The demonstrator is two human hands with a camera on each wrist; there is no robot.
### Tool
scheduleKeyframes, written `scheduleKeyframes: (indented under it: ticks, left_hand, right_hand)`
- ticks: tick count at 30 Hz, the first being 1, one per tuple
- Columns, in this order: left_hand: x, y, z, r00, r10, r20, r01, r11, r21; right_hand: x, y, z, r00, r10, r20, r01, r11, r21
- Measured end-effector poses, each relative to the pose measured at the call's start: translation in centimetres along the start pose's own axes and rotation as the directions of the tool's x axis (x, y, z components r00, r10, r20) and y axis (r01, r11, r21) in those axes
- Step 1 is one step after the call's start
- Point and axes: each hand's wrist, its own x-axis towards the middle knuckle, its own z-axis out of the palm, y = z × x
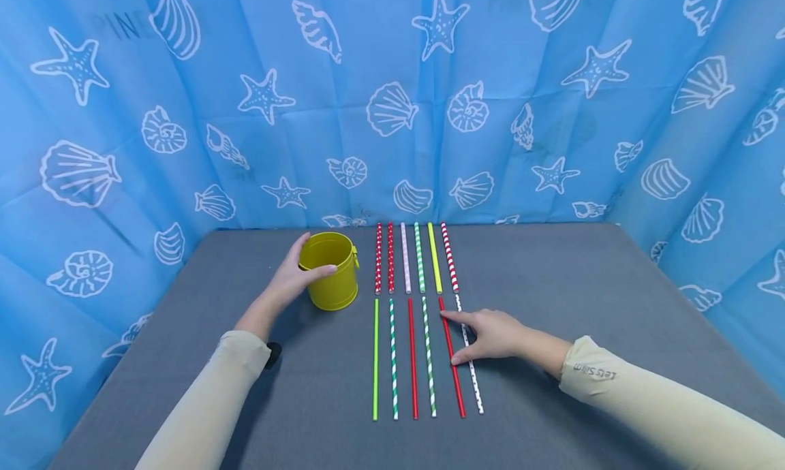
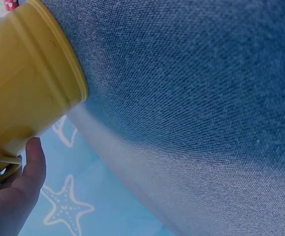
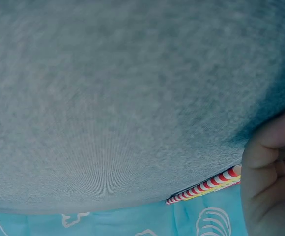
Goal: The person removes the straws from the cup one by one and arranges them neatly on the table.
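Note:
At the left of the straws stands a small yellow bucket (image 1: 334, 289), upright on the grey cloth. My left hand (image 1: 294, 276) grips it near the rim from the left, thumb toward me. In the left wrist view, fingers of that hand (image 2: 22, 189) show beside the bucket (image 2: 29, 73) and its handle loop. My right hand (image 1: 495, 334) is over the near row, index fingertip and thumb tip spread apart along a plain red straw (image 1: 457, 389). It overlaps a white straw with dark spots (image 1: 476, 387). The right wrist view shows this hand (image 3: 272, 182) only partly.
The near row continues leftward with green-striped (image 1: 428, 361), red (image 1: 413, 361), green-striped (image 1: 394, 361) and light green (image 1: 376, 361) straws. Behind lies a far row with red-striped (image 1: 450, 255), yellow (image 1: 435, 255), pink (image 1: 405, 255) and other straws. A blue seashell curtain (image 1: 380, 163) hangs behind the table.

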Motion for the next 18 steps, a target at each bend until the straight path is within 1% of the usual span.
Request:
scheduleKeyframes:
  ticks: [6, 10, 12, 14, 17, 18]
  left_hand:
    - [-0.1, 0.2, 0.1, 1.000, -0.011, -0.003, 0.011, 1.000, 0.010]
    - [0.0, 0.1, 0.0, 1.000, -0.017, -0.007, 0.017, 1.000, 0.010]
    - [0.0, 0.0, -0.1, 1.000, -0.020, -0.008, 0.020, 1.000, 0.007]
    - [0.1, -0.2, -0.2, 1.000, -0.024, -0.008, 0.024, 1.000, 0.007]
    - [0.3, -0.4, -0.2, 1.000, -0.023, -0.007, 0.023, 1.000, 0.020]
    - [0.3, -0.5, -0.1, 1.000, -0.019, -0.007, 0.019, 0.999, 0.030]
  right_hand:
    - [0.0, -0.2, 0.3, 1.000, 0.009, -0.020, -0.009, 1.000, -0.026]
    - [0.2, -0.1, 0.3, 1.000, 0.008, -0.011, -0.008, 1.000, -0.008]
    - [0.3, 0.0, 0.2, 1.000, 0.015, 0.003, -0.015, 0.999, 0.050]
    - [0.4, 0.3, 0.0, 1.000, 0.015, 0.019, -0.018, 0.991, 0.132]
    - [0.2, 0.8, -0.4, 0.999, -0.010, 0.038, -0.001, 0.960, 0.278]
    - [0.1, 1.0, -0.7, 0.999, -0.024, 0.038, 0.011, 0.950, 0.312]
